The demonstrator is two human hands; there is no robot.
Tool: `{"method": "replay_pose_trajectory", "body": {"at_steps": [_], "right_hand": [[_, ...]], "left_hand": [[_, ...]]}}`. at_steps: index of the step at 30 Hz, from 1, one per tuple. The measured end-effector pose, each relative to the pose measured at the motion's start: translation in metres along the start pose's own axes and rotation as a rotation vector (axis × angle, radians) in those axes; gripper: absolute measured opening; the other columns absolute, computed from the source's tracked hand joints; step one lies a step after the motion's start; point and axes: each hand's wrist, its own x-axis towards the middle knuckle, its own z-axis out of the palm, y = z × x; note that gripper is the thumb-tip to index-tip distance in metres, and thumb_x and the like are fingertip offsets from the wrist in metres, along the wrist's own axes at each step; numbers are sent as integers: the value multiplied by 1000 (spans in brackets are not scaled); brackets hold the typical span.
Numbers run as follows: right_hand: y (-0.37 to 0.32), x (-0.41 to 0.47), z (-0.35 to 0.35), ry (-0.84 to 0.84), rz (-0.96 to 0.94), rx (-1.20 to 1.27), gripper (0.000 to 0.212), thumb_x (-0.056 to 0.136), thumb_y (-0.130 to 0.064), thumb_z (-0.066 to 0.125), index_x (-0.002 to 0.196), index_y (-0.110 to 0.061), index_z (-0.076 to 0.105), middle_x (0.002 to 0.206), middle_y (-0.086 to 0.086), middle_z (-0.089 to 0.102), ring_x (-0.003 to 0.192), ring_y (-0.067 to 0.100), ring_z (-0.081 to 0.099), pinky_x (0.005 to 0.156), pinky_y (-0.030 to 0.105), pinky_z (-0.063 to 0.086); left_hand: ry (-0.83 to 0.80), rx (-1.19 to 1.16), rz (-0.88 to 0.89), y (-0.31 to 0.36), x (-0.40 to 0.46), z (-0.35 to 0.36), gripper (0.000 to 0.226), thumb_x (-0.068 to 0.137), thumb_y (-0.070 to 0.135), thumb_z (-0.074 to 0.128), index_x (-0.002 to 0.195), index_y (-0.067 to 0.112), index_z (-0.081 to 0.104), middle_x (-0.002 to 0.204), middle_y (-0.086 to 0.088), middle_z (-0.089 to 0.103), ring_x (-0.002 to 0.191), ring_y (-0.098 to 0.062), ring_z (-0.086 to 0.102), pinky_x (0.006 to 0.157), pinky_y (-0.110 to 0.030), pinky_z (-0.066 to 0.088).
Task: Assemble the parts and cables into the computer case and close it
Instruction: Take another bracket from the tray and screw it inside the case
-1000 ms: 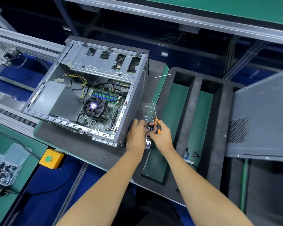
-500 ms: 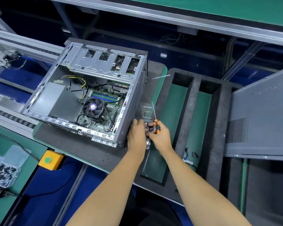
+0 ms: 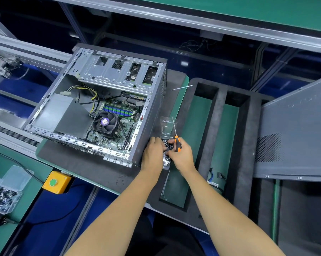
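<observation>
The open grey computer case (image 3: 100,111) lies on its side on a dark foam pad, its motherboard, CPU fan (image 3: 104,122) and yellow-black cables showing. Just right of the case stands a small clear box of screws (image 3: 167,143) with its lid up. My left hand (image 3: 153,154) rests on the box with its fingers among the screws. My right hand (image 3: 182,154) is closed around an orange-and-black screwdriver (image 3: 176,137), shaft pointing away from me, while its fingertips touch the box. The grey side panel (image 3: 294,137) leans at the far right.
A dark foam tray (image 3: 213,130) with long green-floored slots sits right of the case; loose cables (image 3: 215,180) lie in one slot. A white cable tie (image 3: 182,87) lies behind it. A yellow button box (image 3: 56,182) and a clear screw bin (image 3: 4,193) are at the left.
Both hands stay at the screw box, their fingers shifting slightly among the screws. The view has drifted a little; the case has not moved.
</observation>
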Motion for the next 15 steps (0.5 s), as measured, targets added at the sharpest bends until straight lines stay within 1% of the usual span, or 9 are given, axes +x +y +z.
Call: {"method": "replay_pose_trajectory", "body": {"at_steps": [2, 4, 6, 8, 10, 12, 14, 15], "right_hand": [[1, 0, 0, 5, 0, -16, 44, 73, 14, 64, 96, -23, 67, 88, -17, 67, 68, 11, 55, 70, 34, 52], [0, 0, 1, 7, -2, -19, 44, 72, 13, 65, 97, -24, 67, 87, -21, 66, 66, 8, 54, 66, 29, 52], [0, 0, 1, 7, -8, -14, 43, 73, 13, 65, 97, -23, 67, 87, -23, 66, 68, 4, 56, 65, 22, 49], [-1, -1, 1, 6, -9, -11, 41, 75, 13, 65, 97, -21, 68, 90, -20, 67, 72, 2, 57, 66, 19, 48], [-2, -2, 0, 5, -3, -13, 40, 76, 13, 65, 98, -21, 67, 93, -16, 67, 71, 1, 56, 65, 18, 48], [-2, -3, -1, 11, -10, -16, 41, 75, 13, 62, 97, -21, 67, 95, -13, 68, 72, 0, 57, 65, 16, 46], [-3, -3, -2, 10, -13, -16, 42, 76, 14, 61, 96, -22, 67, 100, -10, 68, 79, 1, 59, 68, 18, 48], [-3, -3, -2, 7, -14, -14, 43, 76, 14, 61, 96, -23, 67, 102, -7, 69, 83, 2, 60, 70, 19, 49]], "left_hand": [[-20, -19, -1, -1, -4, -1, 10, 98, 8, 49, 95, 15, 55, 97, 3, 56, 88, -20, 61, 63, -32, 42], [-8, -114, -74, -5, -6, -1, 16, 98, 14, 46, 88, 23, 54, 90, 9, 61, 78, -9, 60, 59, -30, 39], [8, -248, -111, -4, -10, -3, 25, 101, 18, 44, 81, 28, 55, 79, 9, 66, 63, 3, 60, 55, -21, 42], [4, -317, -112, -5, -11, -5, 28, 102, 17, 46, 79, 30, 55, 72, 11, 66, 59, 6, 59, 50, -12, 40], [-24, -373, -122, -4, -16, -7, 23, 98, 18, 51, 78, 28, 56, 70, 17, 65, 61, 7, 57, 49, -8, 38], [-19, -412, -42, -2, -19, -9, 8, 89, 20, 58, 82, 19, 59, 71, 12, 61, 60, 9, 54, 54, -5, 39], [-1, -483, -17, -3, -19, -8, 4, 86, 13, 62, 85, 10, 60, 75, 1, 59, 59, 10, 53, 58, -4, 41], [1, -517, -43, -1, -19, -9, 5, 88, 9, 62, 84, 10, 60, 75, 0, 61, 57, 9, 53, 55, -4, 40]]}}
